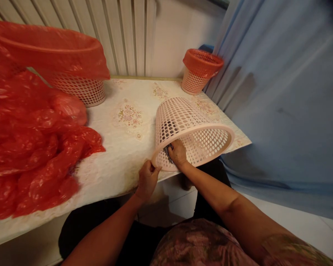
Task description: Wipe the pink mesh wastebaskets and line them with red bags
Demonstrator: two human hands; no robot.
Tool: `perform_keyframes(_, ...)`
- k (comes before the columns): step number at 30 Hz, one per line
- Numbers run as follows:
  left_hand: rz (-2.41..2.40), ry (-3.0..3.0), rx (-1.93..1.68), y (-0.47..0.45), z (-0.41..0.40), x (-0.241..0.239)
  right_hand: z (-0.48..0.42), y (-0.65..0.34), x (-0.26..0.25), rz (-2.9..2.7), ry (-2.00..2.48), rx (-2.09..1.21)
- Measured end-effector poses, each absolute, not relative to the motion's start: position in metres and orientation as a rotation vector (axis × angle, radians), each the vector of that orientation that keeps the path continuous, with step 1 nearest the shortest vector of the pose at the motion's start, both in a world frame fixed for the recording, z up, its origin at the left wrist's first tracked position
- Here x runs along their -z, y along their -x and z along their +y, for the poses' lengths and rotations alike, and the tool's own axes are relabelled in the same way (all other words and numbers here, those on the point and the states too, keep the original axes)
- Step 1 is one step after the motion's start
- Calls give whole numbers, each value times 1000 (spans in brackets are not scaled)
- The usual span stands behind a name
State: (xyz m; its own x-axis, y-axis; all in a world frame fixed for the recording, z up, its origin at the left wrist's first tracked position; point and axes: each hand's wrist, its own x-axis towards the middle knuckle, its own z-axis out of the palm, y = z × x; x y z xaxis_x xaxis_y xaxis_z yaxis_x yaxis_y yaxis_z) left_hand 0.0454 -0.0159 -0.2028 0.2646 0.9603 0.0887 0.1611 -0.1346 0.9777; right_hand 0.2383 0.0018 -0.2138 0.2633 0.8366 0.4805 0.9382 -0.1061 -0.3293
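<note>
A pale pink perforated plastic wastebasket (180,111) lies on its side on the table, its mouth turned toward me and its rim at the front edge. My left hand (149,178) pinches that rim at its lower left. Inside the mouth, my right hand (178,152) presses a dark, crumpled cloth (168,153) against the left inner wall. Fingers are closed round the cloth, and most of it is hidden by the hand and the basket's mesh.
A large heap of red plastic bags (36,144) covers the table's left side. Behind it stands a basket (80,88) lined with red plastic. A smaller red-lined basket (195,79) stands at the back right. The flowered tablecloth (113,159) ends beside a blue curtain (283,99).
</note>
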Motion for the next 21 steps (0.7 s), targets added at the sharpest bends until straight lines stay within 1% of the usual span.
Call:
perform_keyframes(16, 1041, -1413, -1003, -46, -16, 204, 0, -237, 210, -1603, 1989, 162)
perform_keyframes(21, 1028, -1382, -985, -46, -15, 203, 0, -238, 212, -1591, 1974, 189)
